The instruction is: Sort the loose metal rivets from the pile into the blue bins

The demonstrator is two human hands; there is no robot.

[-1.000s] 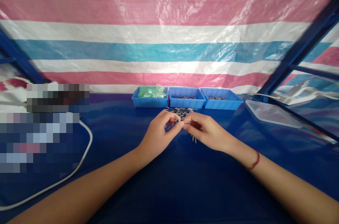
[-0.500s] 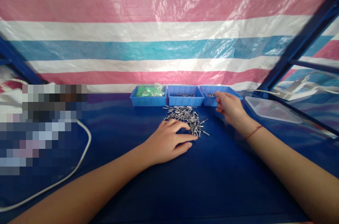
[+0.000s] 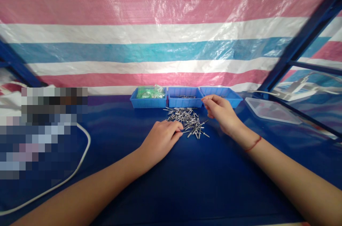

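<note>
A loose pile of silvery blind rivets (image 3: 188, 117) lies on the blue tabletop (image 3: 203, 179). At the pile's near left edge, my left hand (image 3: 162, 138) pinches one rivet between thumb and forefinger, its thin end sticking out to the right. My right hand (image 3: 220, 112) is raised right of the pile, in front of the middle bin (image 3: 184, 103) and the right bin (image 3: 235, 101). Its thumb and forefinger are pressed together, and whether anything is between them is too small to see. Some rivets lie in the middle bin; my right hand partly covers the right bin.
The left blue bin (image 3: 148, 103) holds green plastic bags. A clear plastic lid (image 3: 272, 110) lies at the right, by a white device (image 3: 296, 92). A white cable (image 3: 87, 144) curves across the left, beside a blurred-out area. Blue metal posts (image 3: 294, 48) frame the striped sheet.
My hands were together over the pile, then parted. My right hand went to the right bin and has come back leftward. My left hand spread over the rivets, then closed on one.
</note>
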